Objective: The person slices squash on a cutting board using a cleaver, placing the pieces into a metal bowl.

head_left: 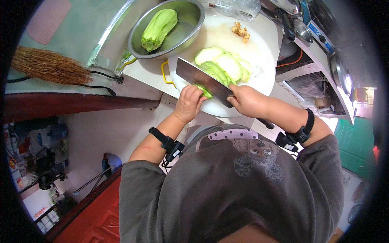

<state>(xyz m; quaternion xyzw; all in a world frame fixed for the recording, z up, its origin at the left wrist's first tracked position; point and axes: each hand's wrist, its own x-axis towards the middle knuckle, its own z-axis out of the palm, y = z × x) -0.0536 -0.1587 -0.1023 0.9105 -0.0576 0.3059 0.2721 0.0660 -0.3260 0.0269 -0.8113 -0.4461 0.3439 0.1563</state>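
My right hand [249, 101] grips a broad-bladed cleaver [203, 80] at its handle end, its blade slanting across the near part of a round white cutting board [261, 70]. With bent fingers, my left hand [189, 102] holds down a short piece of peeled green gourd [206, 92] beside the blade. The blade hides part of that piece. Beyond the cleaver, several pale green gourd slices [228, 65] lie overlapped in a pile. A few light brown pieces, perhaps ginger [241, 32], sit near the board's far edge.
A steel basin [187, 39] at the far left of the board holds a whole peeled gourd [159, 29]. Beside the board is a yellow handle [165, 73]. A straw broom [51, 65] is at left; pans and a steel bowl [303, 30] crowd the right.
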